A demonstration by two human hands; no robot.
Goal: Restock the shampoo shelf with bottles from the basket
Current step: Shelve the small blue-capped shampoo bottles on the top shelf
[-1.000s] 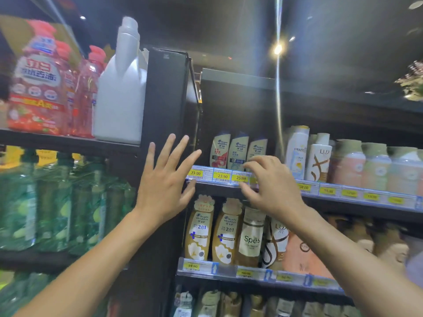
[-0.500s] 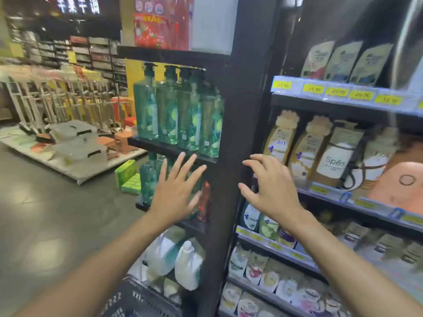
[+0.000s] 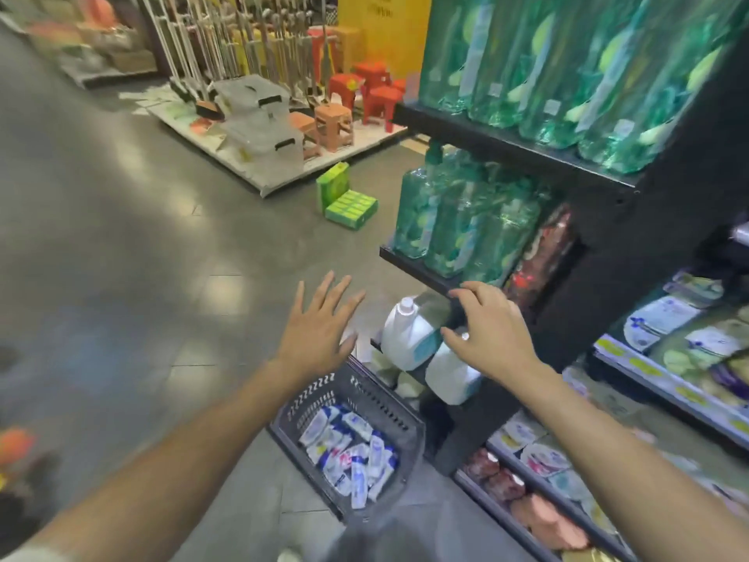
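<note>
A dark plastic basket (image 3: 379, 399) stands on the floor beside the shelving, holding several white and blue shampoo bottles (image 3: 350, 456). My left hand (image 3: 318, 332) hovers above the basket's far rim, fingers spread, holding nothing. My right hand (image 3: 488, 332) is out in front of the black end shelf, fingers curved and apart, empty, above the white jugs. The shampoo shelves (image 3: 664, 383) with yellow price tags run along the right edge, stocked with pouches and bottles.
The black end unit (image 3: 506, 150) carries green bottles on two shelves and white jugs (image 3: 409, 334) low down. Green boxes (image 3: 350, 206) lie on the grey floor. Farther off, a platform holds clear storage bins (image 3: 263, 135), orange stools and a rack of mops.
The view has swung down and left from the upper shampoo shelves to the floor, and the basket has come into sight. Both hands stayed empty and dropped with it.
</note>
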